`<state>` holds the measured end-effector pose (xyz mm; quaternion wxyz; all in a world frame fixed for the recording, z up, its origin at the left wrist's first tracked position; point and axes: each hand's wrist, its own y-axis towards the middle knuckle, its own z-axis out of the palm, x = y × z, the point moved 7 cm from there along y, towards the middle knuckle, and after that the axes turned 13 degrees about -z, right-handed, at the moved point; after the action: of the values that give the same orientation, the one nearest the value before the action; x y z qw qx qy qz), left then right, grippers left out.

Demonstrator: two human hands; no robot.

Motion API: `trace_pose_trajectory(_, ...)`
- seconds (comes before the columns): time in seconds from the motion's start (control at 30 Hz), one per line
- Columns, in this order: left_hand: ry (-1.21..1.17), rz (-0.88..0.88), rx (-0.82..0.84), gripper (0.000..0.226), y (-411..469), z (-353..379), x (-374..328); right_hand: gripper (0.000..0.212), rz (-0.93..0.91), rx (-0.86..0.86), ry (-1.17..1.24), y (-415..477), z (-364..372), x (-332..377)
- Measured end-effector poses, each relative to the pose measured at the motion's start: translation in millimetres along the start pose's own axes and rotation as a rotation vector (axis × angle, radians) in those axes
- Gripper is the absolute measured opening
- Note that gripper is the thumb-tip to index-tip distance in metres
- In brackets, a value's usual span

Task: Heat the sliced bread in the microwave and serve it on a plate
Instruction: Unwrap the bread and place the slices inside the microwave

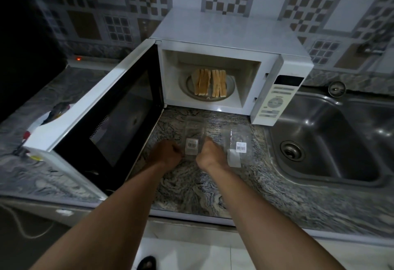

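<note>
Bread slices (210, 85) inside microwave (230, 41), door (119, 107) open. In front of microwave: left hand (166, 152), right hand (207, 154), fingers curled, pinching clear package (191, 139). Loading looks done; next: release package, shut door, start heating.

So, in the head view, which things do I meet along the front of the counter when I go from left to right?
Microwave door → left hand → left pack → right hand → right pack → sink.
</note>
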<state>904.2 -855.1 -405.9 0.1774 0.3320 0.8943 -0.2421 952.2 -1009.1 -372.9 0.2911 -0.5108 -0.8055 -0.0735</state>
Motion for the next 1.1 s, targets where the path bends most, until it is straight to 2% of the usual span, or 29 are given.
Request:
trace_pose_trajectory(0.17, 0.047, 0.036, -0.106, 0.019, -13, -14, -8, 0.041, -0.072, -0.006, -0.107, -10, -14, 12)
trace_pose_trajectory(0.27, -0.087, 0.125, -0.149, 0.018, -24, -26, -22, 0.046, -0.107, -0.063, -0.148, -16, -33, 21)
trace_pose_trajectory(0.33, -0.201, 0.204, -0.12, 0.02, -30, -31, -37, 0.045, -0.112, -0.12, -0.175, -21, -51, 25)
trace_pose_trajectory(0.4, -0.17, 0.301, -0.141, 0.028, -40, -36, -54, 0.048, -0.11, -0.162, -0.204, -25, -68, 23)
trace_pose_trajectory(0.53, -0.09, 0.476, -0.189, 0.029, -64, -35, -92, 0.053, -0.101, -0.242, -0.234, -31, -101, 6)
trace_pose_trajectory(0.67, -0.012, 0.567, -0.114, 0.042, -81, -8, -117, 0.066, -0.062, -0.26, -0.181, -28, -113, -28)
trace_pose_trajectory(0.83, -0.043, 0.534, -0.053, 0.033, -92, 28, -129, 0.067, -0.06, -0.191, -0.142, -24, -103, -67)
trace_pose_trajectory(1.03, 0.019, 0.368, 0.019, 0.048, -96, 65, -117, 0.096, -0.033, -0.031, -0.11, -29, -71, -100)
trace_pose_trajectory(1.1, 0.001, 0.329, 0.043, 0.053, -98, 71, -111, 0.102, -0.027, -0.026, -0.123, -32, -66, -107)
